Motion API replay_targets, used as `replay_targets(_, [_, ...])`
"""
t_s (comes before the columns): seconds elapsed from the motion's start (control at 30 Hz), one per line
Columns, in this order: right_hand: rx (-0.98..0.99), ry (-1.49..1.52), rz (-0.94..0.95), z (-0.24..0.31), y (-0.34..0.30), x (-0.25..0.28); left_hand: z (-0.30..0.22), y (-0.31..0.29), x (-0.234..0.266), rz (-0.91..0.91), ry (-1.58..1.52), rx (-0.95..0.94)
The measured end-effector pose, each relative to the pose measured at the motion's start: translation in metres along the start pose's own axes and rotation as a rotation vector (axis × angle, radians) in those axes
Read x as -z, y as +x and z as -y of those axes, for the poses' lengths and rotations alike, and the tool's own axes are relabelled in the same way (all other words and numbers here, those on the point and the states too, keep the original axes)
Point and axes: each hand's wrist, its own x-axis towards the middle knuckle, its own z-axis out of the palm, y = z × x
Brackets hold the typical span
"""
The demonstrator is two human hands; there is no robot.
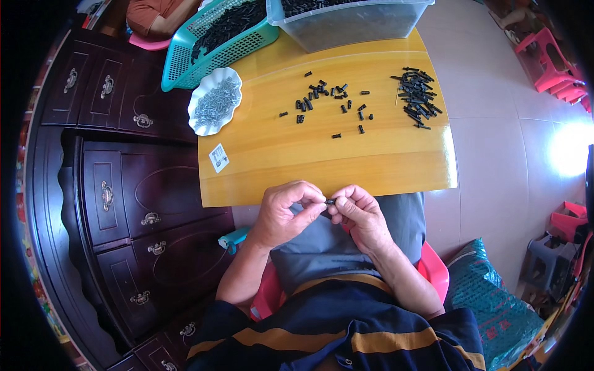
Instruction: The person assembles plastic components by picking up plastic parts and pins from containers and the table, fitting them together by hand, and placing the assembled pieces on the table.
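Observation:
Just over the near edge of the table, both hands meet at a small black cylindrical plastic part. My right hand is closed, pinching this part between thumb and fingers. My left hand is closed too, its thumb and forefinger tips together at the part's left end. Whether a tiny piece sits between those left fingertips is too small to make out. Several loose short black parts lie scattered on the yellow wooden table. At the right, longer black pieces form a pile.
A scalloped white dish holds small silvery pieces. Behind it stand a teal basket and a clear bin, both holding black parts. A white label lies at the left. Dark drawers flank the table; another person's arm shows far left.

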Motion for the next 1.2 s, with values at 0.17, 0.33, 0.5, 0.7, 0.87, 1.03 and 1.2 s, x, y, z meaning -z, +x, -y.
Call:
replay_targets(0.17, [0.001, -0.023, 0.001, 0.000, -0.001, -0.001, 0.000, 0.000, 0.001, 0.013, 0.025, -0.007])
replay_targets(0.33, [0.043, -0.098, 0.005, 0.003, -0.001, -0.002, -0.001, 0.001, 0.001, 0.030, 0.130, -0.042])
replay_targets(0.5, [0.024, -0.165, 0.006, 0.002, -0.001, 0.002, -0.005, 0.002, -0.004, 0.034, 0.329, -0.167])
replay_targets(0.7, [0.027, -0.070, 0.007, -0.001, -0.001, 0.001, 0.003, -0.002, -0.003, 0.016, 0.139, -0.067])
replay_targets(0.87, [0.007, 0.097, 0.038, -0.006, -0.001, 0.001, 0.000, 0.001, -0.006, 0.019, -0.029, 0.034])
replay_targets(1.03, [-0.011, 0.200, 0.063, -0.008, 0.000, 0.000, -0.002, 0.003, -0.014, 0.059, -0.127, 0.019])
replay_targets(1.2, [-0.020, 0.195, 0.102, -0.004, 0.000, -0.003, -0.004, 0.007, -0.008, 0.116, 0.025, -0.084])
